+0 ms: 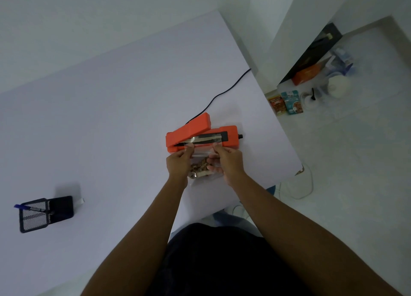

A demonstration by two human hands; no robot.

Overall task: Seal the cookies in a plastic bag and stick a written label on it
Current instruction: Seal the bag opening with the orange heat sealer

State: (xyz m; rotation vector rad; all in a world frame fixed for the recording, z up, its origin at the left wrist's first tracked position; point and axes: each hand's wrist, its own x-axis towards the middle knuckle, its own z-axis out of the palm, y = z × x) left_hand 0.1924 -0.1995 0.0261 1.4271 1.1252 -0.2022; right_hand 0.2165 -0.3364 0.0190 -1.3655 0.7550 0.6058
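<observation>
step: sealing, mouth of clear soft plastic bag [201, 150] laid on open orange hard-plastic heat sealer [200, 133] | hands: left hand [179, 163] and right hand [229, 162] pinch bag's top corners | cookies: brown crumbly cookies [199, 166] low in bag, on white table [111, 117] | next: likely pull film flat, lower lid | label: not yet

A dark mesh pen holder [36, 216] is seen at the left of the white table [111, 117], with a blue pen [29, 207] laid across its top. On the pale floor at right, two small food cartons [287, 103] are stood side by side near a white tub [338, 86], an orange box [308, 74] and a tall black board [311, 53]
</observation>
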